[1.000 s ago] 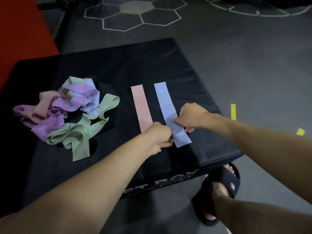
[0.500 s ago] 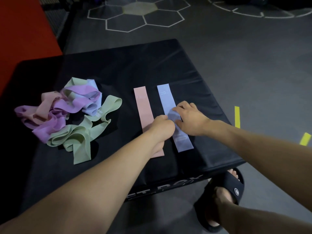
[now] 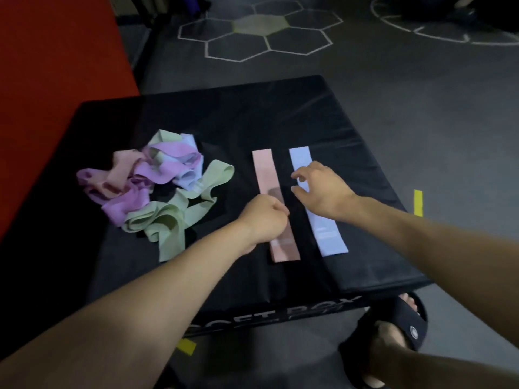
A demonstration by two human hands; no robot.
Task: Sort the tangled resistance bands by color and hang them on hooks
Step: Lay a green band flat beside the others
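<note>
Partway through sorting, two bands lie flattened side by side on the black padded box: a pink band and, just to its right, a pale blue band, parallel and apart, running from far to near. The left hand sits over the near half of the pink band with its fingers curled into a fist; whether it pinches the band beneath cannot be told. The right hand hovers over the middle of the pale blue band, fingers loosely spread and bent, gripping nothing. To the left, well apart from the flat pair, the tangled pile remains knotted: purple, peach-pink, pale blue and green loops wound through one another, with a green band trailing toward the near edge. No hooks appear in this view, and no band has been hung. Judged from this layout, the task is in its early stage: two colours have been laid out, most of the untangling is left, and all of the hanging is still to do.
</note>
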